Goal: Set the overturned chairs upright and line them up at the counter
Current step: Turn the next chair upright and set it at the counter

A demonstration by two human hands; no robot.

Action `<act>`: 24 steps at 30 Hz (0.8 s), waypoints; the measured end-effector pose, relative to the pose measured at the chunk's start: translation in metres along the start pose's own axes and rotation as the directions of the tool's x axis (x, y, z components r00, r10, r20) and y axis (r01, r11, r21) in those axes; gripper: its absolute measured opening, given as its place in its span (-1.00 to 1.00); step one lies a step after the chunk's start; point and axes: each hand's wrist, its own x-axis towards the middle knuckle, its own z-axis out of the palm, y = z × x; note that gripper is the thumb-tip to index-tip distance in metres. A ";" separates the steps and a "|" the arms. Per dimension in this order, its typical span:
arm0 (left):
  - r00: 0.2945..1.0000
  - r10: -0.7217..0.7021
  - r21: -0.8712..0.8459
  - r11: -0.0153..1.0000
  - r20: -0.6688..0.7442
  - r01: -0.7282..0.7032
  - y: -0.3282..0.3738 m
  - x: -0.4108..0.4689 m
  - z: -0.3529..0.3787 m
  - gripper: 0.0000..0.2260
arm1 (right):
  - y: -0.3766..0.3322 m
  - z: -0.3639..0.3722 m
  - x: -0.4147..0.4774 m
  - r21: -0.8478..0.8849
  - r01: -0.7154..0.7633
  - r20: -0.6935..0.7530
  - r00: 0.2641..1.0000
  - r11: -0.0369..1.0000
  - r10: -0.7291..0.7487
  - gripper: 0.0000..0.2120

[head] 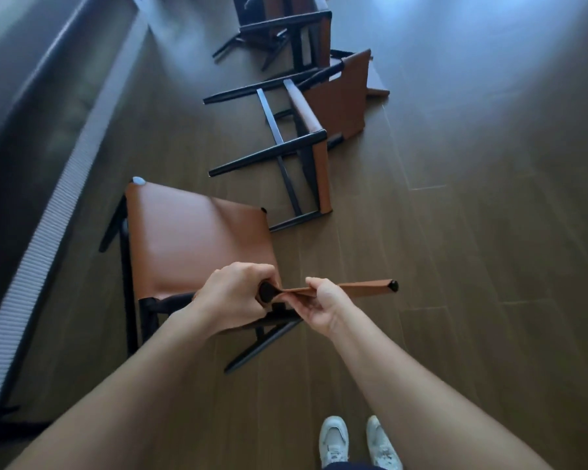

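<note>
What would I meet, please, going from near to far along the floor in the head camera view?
White shoes → nearest chair, gripped by the left hand and right hand → middle chair, lying on its side → farthest chair.

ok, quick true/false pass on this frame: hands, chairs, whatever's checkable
1. The left hand and right hand both hold the backrest of the nearest chair. True.
2. The middle chair stands on its legs. False: it lies on its side, legs pointing toward the counter.
3. The shoes are white. True.
4. The chair seats are black. False: the seats are brown, the frames black.
</note>
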 end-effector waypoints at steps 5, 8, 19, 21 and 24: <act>1.000 0.026 -0.082 0.996 -0.018 -0.027 -0.032 -0.017 -0.049 -0.83 | 0.004 0.060 -0.020 -0.101 -0.022 0.031 0.999 0.995 0.025 -0.76; 0.998 0.041 -0.118 0.992 -0.049 -0.047 -0.054 -0.031 -0.075 -0.83 | 0.009 0.094 -0.025 -0.207 -0.031 0.057 0.997 0.978 0.044 -0.77; 0.985 -0.119 -0.269 0.960 -0.126 0.081 -0.123 -0.079 -0.115 -0.81 | 0.047 0.187 -0.026 -0.472 0.101 0.152 0.988 0.876 -0.032 -0.74; 0.980 -0.166 -0.320 0.940 -0.109 0.123 -0.135 -0.093 -0.114 -0.79 | 0.060 0.198 -0.027 -0.525 0.111 0.164 0.986 0.844 -0.028 -0.71; 0.969 -0.216 -0.384 0.910 -0.122 0.155 -0.148 -0.115 -0.108 -0.76 | 0.077 0.208 -0.030 -0.584 0.117 0.184 0.983 0.803 -0.010 -0.69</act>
